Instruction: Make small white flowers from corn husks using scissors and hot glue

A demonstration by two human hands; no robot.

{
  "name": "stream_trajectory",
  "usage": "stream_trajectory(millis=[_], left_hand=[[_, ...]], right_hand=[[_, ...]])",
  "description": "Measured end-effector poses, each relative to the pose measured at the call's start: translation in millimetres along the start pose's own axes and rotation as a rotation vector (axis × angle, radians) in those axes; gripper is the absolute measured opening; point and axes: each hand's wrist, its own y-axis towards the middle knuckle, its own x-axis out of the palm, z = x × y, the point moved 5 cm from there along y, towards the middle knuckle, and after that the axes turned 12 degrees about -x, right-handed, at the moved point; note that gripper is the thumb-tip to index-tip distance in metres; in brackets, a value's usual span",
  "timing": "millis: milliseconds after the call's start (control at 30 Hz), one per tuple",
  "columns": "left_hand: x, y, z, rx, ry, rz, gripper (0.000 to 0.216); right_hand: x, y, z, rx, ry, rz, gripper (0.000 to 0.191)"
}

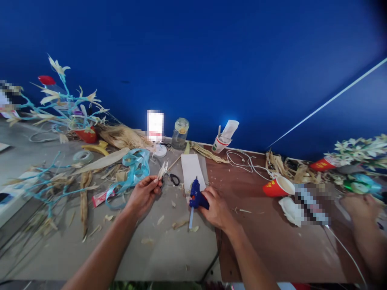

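Note:
Between the thumb and fingers of my left hand (146, 192) is a small pale flower of dried husk (162, 170), its petals pointing up. My right hand (217, 206) is wrapped round the handle of a blue glue gun (196, 194). The gun's nozzle points away from me, over a white card (191, 163) on the table. A clear glue stick (191, 218) sticks out of its back end. Black-handled scissors (174, 179) lie just beyond my left hand, partly hidden. Light blue ribbon (139, 167) lies in loops to the left of that hand.
Blue-wrapped branches with husk flowers (68, 98) stand at the left. A glass jar (180, 133) and a paper cup (220, 143) stand by the blue wall. A red cup (276, 187) lies tipped at right, near another person's hand (361, 207). Husk scraps litter the table.

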Motion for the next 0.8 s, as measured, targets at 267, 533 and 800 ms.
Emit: stream_trajectory(millis=[267, 533, 800], left_hand=[[-6, 2, -1, -0.005, 0.063, 0.006, 0.020], [2, -2, -1, -0.020, 0.067, -0.026, 0.019], [4, -1, -4, -0.032, 0.076, 0.011, 0.020]], right_hand=[[4, 3, -7, -0.023, -0.103, -0.082, 0.038], [-20, 6, -10, 0.020, 0.137, 0.089, 0.031], [-11, 75, -48, 0.087, 0.608, 0.225, 0.024]])
